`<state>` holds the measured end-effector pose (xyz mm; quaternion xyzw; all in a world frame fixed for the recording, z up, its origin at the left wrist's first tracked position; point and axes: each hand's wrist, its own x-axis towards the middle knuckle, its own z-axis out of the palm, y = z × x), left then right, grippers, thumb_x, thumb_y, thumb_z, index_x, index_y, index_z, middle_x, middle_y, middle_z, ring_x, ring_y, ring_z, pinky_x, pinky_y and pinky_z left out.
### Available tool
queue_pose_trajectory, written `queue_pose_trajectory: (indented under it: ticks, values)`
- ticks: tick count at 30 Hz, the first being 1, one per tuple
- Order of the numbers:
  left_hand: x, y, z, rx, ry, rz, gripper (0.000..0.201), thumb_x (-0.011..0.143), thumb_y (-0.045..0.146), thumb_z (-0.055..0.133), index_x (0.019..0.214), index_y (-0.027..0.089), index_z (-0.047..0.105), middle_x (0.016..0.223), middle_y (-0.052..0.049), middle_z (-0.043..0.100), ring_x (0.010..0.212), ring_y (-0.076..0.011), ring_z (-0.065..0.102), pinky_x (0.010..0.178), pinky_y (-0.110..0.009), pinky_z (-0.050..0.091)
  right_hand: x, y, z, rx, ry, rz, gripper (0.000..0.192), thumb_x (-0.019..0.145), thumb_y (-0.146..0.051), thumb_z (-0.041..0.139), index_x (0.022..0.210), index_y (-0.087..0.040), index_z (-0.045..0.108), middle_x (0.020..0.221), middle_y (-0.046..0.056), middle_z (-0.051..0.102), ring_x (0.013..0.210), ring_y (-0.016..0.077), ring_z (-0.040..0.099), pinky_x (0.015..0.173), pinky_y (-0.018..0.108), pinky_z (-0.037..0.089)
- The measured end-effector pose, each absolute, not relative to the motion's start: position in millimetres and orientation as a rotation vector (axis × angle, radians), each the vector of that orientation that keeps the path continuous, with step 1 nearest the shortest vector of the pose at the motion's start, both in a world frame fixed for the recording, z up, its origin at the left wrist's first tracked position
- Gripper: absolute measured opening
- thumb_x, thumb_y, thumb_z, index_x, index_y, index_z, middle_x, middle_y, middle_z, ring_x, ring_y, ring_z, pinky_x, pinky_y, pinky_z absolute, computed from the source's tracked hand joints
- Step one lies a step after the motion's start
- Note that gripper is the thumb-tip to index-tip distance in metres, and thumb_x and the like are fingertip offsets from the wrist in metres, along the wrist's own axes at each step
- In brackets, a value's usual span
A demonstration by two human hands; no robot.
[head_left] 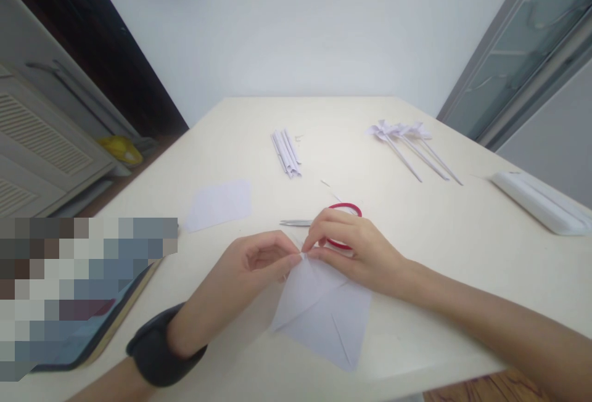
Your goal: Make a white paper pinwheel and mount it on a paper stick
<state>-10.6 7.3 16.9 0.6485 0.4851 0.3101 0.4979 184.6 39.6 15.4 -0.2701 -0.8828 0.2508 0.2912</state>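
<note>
Nearest the lens, a dark wristband [160, 352] on the left forearm, with a blurred flat object at 9 o'clock. Just beyond, a square of white paper [324, 315] lying flat on the cream table [462, 248], cut along its diagonals, near corner toward 6 o'clock. Left hand [250, 272] and right hand [356, 248] meeting at the paper's far corner, fingertips of both pinching a raised flap there, thumbs and forefingers pressed close, other fingers loosely curled. Behind the right hand, toward 12 o'clock, red-handled scissors [345, 226], blades pointing to 9. Farther out: a spare paper sheet [219, 205] at 10 o'clock, a bundle of white sticks [287, 152] at 12, finished pinwheels [407, 143] at 1, a long white box [541, 201] at 3. Best done, probably, by curling the flap gently without creasing, keeping the rest flat, tip held firmly at centre.
</note>
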Motion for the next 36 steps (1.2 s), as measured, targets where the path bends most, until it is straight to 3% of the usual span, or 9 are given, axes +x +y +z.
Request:
queue_pose_trajectory:
  ticks: [9, 20, 30, 36]
  values:
    - [-5, 0, 33, 1.753, 1.272, 0.619, 0.020, 0.083, 0.031, 0.050, 0.072, 0.019, 0.063, 0.072, 0.001, 0.064, 0.070, -0.0149, 0.056, 0.061, -0.022, 0.042, 183, 37, 14, -0.788, -2.266, 0.875, 0.003, 0.081, -0.018, 0.056, 0.079, -0.017, 0.057, 0.081, -0.001, 0.055, 0.076, 0.0097, 0.053, 0.069, 0.022, 0.042]
    - [-8, -1, 20, 1.854, 1.341, 0.650, 0.015, 0.083, 0.035, 0.051, 0.079, 0.024, 0.061, 0.076, 0.004, 0.067, 0.074, -0.0138, 0.059, 0.064, -0.021, 0.043, 181, 32, 15, -0.783, -2.261, 0.810, 0.009, 0.077, -0.010, 0.055, 0.078, -0.018, 0.051, 0.081, -0.001, 0.052, 0.076, 0.0109, 0.050, 0.067, 0.023, 0.041]
    - [-9, -3, 22, 1.910, 1.369, 0.700, 0.010, 0.083, 0.031, 0.053, 0.078, 0.024, 0.058, 0.074, 0.005, 0.064, 0.069, -0.0116, 0.060, 0.062, -0.020, 0.044, 181, 33, 14, -0.784, -2.268, 0.836, 0.005, 0.079, -0.014, 0.056, 0.082, -0.017, 0.053, 0.084, -0.001, 0.053, 0.079, 0.0102, 0.051, 0.070, 0.023, 0.041]
    - [-11, 1, 19, 1.685, 1.249, 0.740, 0.008, 0.081, 0.029, 0.056, 0.077, 0.023, 0.061, 0.075, 0.004, 0.064, 0.073, -0.0122, 0.058, 0.065, -0.019, 0.043, 182, 32, 16, -0.768, -2.261, 0.821, 0.006, 0.079, -0.012, 0.054, 0.082, -0.016, 0.053, 0.084, 0.001, 0.053, 0.080, 0.0112, 0.051, 0.071, 0.024, 0.041]
